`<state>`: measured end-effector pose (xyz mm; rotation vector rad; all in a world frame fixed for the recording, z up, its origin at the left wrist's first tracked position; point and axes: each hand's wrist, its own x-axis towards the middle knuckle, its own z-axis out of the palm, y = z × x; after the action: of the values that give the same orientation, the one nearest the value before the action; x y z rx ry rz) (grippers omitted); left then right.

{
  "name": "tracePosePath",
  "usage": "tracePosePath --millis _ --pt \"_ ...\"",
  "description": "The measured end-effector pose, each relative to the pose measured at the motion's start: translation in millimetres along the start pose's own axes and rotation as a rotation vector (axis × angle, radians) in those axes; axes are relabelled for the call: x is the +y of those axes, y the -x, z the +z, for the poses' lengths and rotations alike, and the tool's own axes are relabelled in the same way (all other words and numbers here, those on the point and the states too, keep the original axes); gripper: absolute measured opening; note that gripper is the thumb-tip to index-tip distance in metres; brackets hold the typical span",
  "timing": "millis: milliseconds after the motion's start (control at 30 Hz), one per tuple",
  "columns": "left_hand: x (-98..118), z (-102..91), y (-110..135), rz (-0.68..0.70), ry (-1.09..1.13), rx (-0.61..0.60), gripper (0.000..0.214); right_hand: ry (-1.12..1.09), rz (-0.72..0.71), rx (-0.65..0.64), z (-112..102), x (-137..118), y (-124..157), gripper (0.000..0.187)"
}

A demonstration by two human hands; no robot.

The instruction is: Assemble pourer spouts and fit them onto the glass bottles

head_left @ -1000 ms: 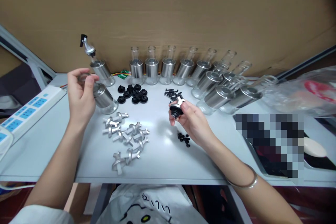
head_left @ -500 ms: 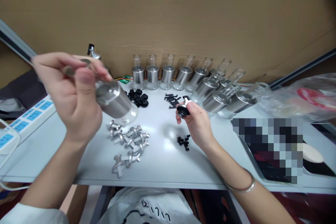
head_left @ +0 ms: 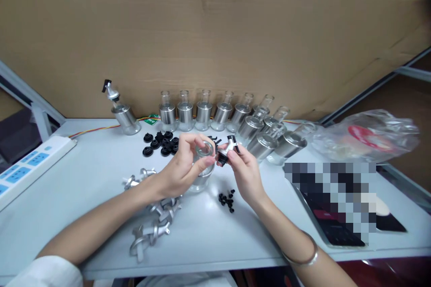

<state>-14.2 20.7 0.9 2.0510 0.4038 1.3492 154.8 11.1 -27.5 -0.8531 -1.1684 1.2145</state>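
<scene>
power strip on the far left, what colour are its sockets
Blue sockets on a white power strip, head view.

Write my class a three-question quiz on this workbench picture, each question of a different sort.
1. True or false: the left hand holds a bottle.
2. The right hand holds: A a knife, B a pourer, C a cup.
3. How many bottles standing on the table already carry a pourer?
Key: 1 true; 2 B; 3 one, the far-left bottle.
</scene>
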Motion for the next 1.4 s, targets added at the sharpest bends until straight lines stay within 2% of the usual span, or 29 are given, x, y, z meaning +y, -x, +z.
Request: tracePosePath --millis 233,433,600,667,767,900,1067,1400 --pt "-6 0.5 10 -0.119 0.067 -0.057 0.021 -0.003 0.032 -0.089 -3 -5 -1 0.022" --pt "-2 -2.1 12 -0.223 0.187 -0.080 0.029 -0.123 0.040 -0.147 0 -31 -3 0.021" --pt "2 -9.7 5 -0.483 0.387 -0.142 0.037 -0.130 -0.004 -0.290 15 -46 -13 0.016" --pt "1 -12.9 3 -0.541 0.441 -0.169 0.043 -0.113 0.011 -0.355 20 -47 -20 0.016" --pt "-3 -16.2 2 -0.593 0.462 -0.190 0.034 -0.025 0.066 -0.479 22 -47 -32 0.020" --pt "-5 -17.0 3 -0.615 0.453 -0.233 0.032 0.097 0.092 -0.628 20 -53 -46 0.025" --pt "-1 -15.4 0 -0.576 0.374 -0.244 0.037 0.223 0.049 -0.753 14 -65 -55 0.025" --pt "0 -15.0 -2 -0.595 0.302 -0.289 0.044 0.411 -0.069 -0.748 6 -70 -54 0.020"
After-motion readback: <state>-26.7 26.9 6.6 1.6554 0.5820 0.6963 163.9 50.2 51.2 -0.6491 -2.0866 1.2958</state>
